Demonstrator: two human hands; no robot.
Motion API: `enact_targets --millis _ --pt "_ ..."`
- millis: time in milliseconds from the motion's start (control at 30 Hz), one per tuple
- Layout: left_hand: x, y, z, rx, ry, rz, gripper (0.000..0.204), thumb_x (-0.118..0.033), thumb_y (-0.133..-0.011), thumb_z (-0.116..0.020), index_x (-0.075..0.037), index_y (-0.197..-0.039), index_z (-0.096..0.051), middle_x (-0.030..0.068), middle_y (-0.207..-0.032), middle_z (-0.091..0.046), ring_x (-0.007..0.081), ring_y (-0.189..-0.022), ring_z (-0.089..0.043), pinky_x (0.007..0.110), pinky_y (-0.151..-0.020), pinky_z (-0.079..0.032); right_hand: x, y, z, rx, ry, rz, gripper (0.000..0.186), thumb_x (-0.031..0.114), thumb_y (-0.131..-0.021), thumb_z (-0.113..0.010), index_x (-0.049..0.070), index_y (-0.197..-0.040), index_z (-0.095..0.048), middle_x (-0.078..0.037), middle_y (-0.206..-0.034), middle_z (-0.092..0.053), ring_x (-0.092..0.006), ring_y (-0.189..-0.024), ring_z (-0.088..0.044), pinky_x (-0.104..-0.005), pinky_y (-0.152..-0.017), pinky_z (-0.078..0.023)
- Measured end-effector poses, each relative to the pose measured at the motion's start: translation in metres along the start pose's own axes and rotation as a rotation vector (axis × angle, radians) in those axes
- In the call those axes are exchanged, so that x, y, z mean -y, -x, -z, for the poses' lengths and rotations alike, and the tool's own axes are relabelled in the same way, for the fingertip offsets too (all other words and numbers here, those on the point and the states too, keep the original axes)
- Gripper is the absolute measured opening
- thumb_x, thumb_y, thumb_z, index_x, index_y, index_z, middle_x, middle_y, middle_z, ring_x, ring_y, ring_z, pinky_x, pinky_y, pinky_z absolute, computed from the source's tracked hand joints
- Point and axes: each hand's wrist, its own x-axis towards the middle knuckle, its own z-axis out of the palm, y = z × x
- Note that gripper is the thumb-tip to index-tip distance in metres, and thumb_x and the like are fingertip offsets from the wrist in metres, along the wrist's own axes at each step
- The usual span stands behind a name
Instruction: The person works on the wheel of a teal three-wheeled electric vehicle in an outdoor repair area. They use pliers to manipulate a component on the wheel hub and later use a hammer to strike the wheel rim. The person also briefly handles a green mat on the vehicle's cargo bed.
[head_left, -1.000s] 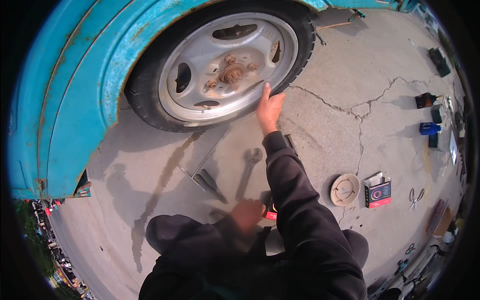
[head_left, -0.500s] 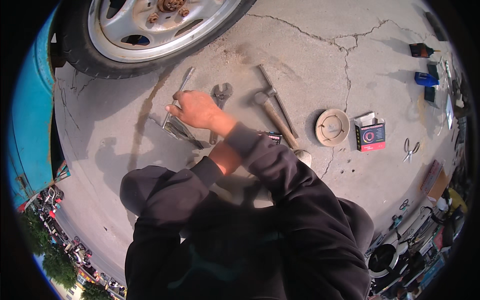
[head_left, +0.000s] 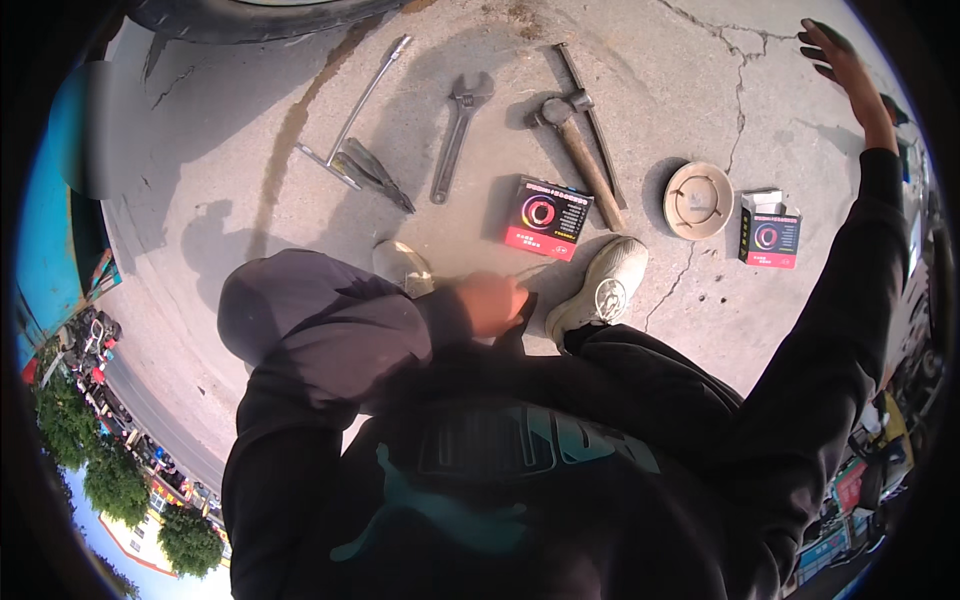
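My right hand (head_left: 848, 72) is raised at the far right, with fingers spread and nothing in them. Low between my knees, my left hand (head_left: 492, 303) has curled fingers; a dark patch beside them hides what they may hold. On the concrete in front of me lie a T-handle socket wrench (head_left: 366, 103), pliers (head_left: 372, 176) against its crossbar, and an adjustable wrench (head_left: 456, 142). Farther right, a hammer (head_left: 586, 163) rests beside a long metal bar (head_left: 571, 72). A black and red box (head_left: 546, 217) sits just beyond my left hand.
A round tan dish (head_left: 697, 201) and an opened black and red box (head_left: 769, 234) stand to the right. The tire (head_left: 265, 22) crosses the top edge, and a turquoise vehicle panel (head_left: 62, 240) borders the left. My shoe (head_left: 607, 287) is near the closed box.
My right hand has left the T-handle wrench and swung up to the far right. My arms are uncrossed, uncovering the closed box. The view has shifted, so the wheel is mostly out of sight.
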Motion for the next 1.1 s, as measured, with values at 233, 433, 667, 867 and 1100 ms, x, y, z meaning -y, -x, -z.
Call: enact_targets --millis 233,433,667,867,1100 --pt "0.01 -0.016 0.041 -0.057 -0.248 0.086 0.031 -0.029 -0.087 -0.07 -0.003 -0.102 -0.063 0.0164 -0.097 -0.064 0.0347 -0.09 -0.067 0.045 -0.075 -0.054 -0.013 0.051 0.04 -0.714 -0.582 -0.05 0.056 0.036 -0.097 -0.062 0.004 -0.139 -0.044 -0.013 -0.111 -0.066 -0.0223 -0.089 -0.069 -0.0338 -0.07 -0.053" --pt "0.023 -0.029 0.054 0.013 -0.256 0.171 0.037 -0.028 -0.086 -0.071 -0.004 -0.113 -0.063 0.0183 -0.104 -0.064 0.0385 -0.095 -0.066 0.049 -0.079 -0.053 -0.118 0.07 -0.008 -0.252 -0.335 -0.219 0.049 0.039 -0.098 -0.063 0.004 -0.132 -0.056 -0.013 -0.115 -0.068 -0.023 -0.098 -0.07 -0.0348 -0.083 -0.056" --pt "0.024 -0.051 0.038 -0.285 -0.386 0.195 0.092 -0.036 -0.075 -0.083 -0.008 -0.149 -0.035 0.0232 -0.15 -0.037 0.0419 -0.138 -0.038 0.055 -0.102 -0.044 -0.119 0.09 -0.024 0.048 -0.167 -0.371 0.048 0.044 -0.093 -0.067 0.006 -0.122 -0.065 -0.008 -0.11 -0.07 -0.0182 -0.093 -0.069 -0.0343 -0.077 -0.056" --pt "0.006 -0.102 0.011 -0.25 -0.602 0.198 0.117 -0.046 -0.062 -0.09 -0.019 -0.156 -0.026 0.0223 -0.161 -0.018 0.0435 -0.148 -0.02 0.063 -0.108 -0.036 -0.102 0.104 0.02 0.098 -0.038 -0.301 0.045 0.041 -0.094 -0.065 0.004 -0.121 -0.067 -0.008 -0.104 -0.071 -0.0164 -0.092 -0.069 -0.0338 -0.075 -0.055" --pt "0.026 -0.099 0.017 -0.362 -0.332 0.158 0.11 -0.025 -0.057 -0.089 -0.021 -0.152 -0.033 0.0215 -0.15 -0.03 0.0457 -0.14 -0.031 0.053 -0.102 -0.047 -0.09 0.176 -0.048 -0.19 0.413 -0.025 0.045 0.038 -0.097 -0.061 0.003 -0.126 -0.062 -0.021 -0.11 -0.07 -0.0285 -0.101 -0.07 -0.0415 -0.087 -0.055"
